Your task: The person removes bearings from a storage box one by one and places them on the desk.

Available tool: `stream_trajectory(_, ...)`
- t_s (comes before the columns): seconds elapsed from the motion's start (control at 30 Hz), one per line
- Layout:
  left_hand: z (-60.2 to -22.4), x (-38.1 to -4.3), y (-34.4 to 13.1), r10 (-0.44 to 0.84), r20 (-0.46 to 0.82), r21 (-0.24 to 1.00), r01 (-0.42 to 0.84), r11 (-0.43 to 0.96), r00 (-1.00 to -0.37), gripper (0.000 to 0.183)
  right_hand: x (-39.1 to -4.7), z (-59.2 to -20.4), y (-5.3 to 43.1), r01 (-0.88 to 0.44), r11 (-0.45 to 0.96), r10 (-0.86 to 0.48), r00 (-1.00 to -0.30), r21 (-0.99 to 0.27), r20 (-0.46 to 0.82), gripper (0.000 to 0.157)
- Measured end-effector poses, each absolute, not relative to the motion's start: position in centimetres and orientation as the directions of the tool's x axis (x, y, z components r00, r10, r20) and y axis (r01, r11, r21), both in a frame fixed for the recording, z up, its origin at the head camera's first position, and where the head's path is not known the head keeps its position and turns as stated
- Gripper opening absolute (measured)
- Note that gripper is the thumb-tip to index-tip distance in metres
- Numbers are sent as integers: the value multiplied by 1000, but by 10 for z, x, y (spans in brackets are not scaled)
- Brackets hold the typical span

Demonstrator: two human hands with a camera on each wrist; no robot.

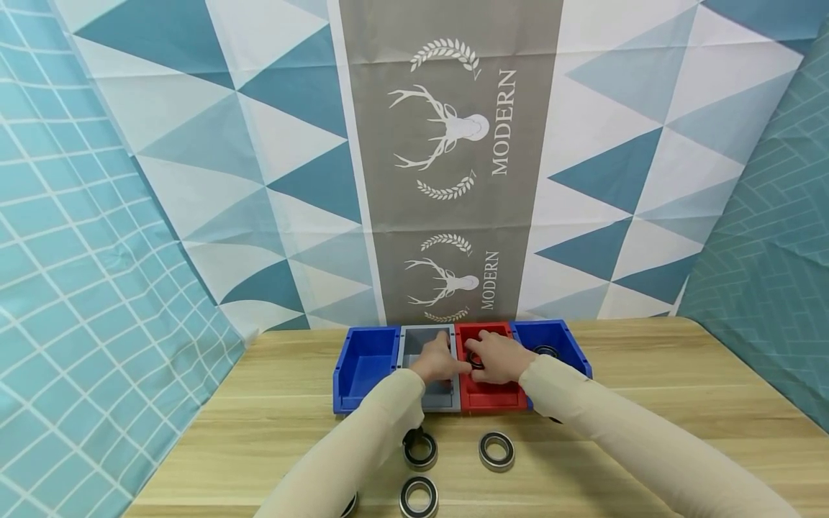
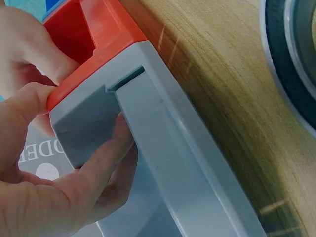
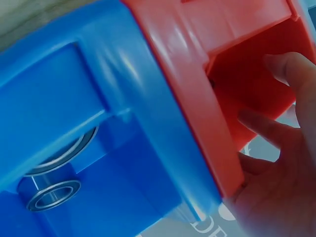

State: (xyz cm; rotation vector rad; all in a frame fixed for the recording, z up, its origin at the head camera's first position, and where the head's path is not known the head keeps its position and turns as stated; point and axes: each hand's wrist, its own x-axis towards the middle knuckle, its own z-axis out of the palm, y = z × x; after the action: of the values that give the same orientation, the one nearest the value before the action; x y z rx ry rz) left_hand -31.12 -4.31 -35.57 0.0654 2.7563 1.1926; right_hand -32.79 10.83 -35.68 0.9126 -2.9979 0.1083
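Observation:
My left hand (image 1: 437,360) is over the grey bin (image 1: 414,337), fingers reaching down inside. In the left wrist view, the thumb of that left hand (image 2: 54,197) is at the rim where the grey and red bins meet; nothing shows between thumb and fingers. My right hand (image 1: 497,357) reaches into the red bin (image 1: 492,403), beside a dark bearing (image 1: 475,359) lying in it. The right wrist view has the right hand (image 3: 281,148) with thumb and fingers apart inside the red bin's walls, no bearing visible between them.
A blue bin (image 1: 372,363) stands at the row's left end. Another blue bin (image 1: 570,352) at the right end holds bearings (image 3: 54,195) of differing sizes. Loose bearings (image 1: 496,451) lie on the wooden table (image 1: 272,403) in front, some partly hidden by the left sleeve (image 1: 363,446).

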Motion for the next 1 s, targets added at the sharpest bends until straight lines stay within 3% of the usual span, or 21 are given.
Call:
stream_trajectory(0.37, -355, -309, -43, 95, -108, 705, -9, 710, -990, 77, -342, -371, 104, -488, 866, -492, -870, -106, -13, 60)
stream_trajectory(1.0, -354, -310, -43, 93, -104, 712, -9, 702, -990, 68, -350, -374, 96, -525, 846, -527, -850, -92, -8, 52)
